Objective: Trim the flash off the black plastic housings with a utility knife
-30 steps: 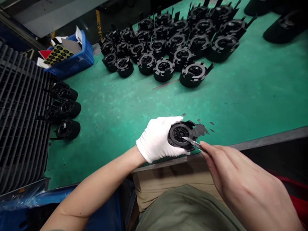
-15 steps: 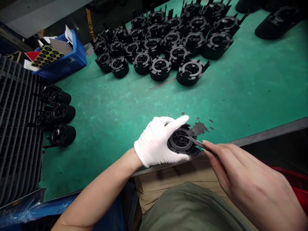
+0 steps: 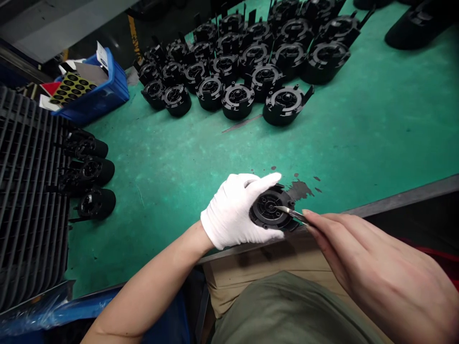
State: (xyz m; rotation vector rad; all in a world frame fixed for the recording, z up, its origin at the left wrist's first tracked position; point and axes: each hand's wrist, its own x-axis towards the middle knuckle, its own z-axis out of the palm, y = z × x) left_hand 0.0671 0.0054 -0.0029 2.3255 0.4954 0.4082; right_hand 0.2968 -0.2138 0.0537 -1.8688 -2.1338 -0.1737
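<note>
My left hand [image 3: 234, 210], in a white glove, is wrapped round a round black plastic housing [image 3: 266, 220] at the near edge of the green table. The housing's ringed face, with a small hub and screw-like holes, is turned up toward me. Bare and ungloved, my right hand [image 3: 362, 258] pinches a thin metal craft knife [image 3: 294, 213] with a pointed blade. Its tip is over the inner rings of the housing, near the centre; whether it touches cannot be made out. The far side of the housing is partly hidden by my gloved fingers.
Many similar black housings [image 3: 238, 102] stand grouped at the back of the green table [image 3: 179, 153]. Several more lie at the left beside a stack of grey slatted trays [image 3: 28, 191]. A blue bin [image 3: 116, 79] holds sticker sheets. Dark worn patches [image 3: 300, 190] mark the tabletop.
The knife tip has shifted slightly left and down over the housing's face. My left hand keeps the same hold. The whole view has moved a little.
</note>
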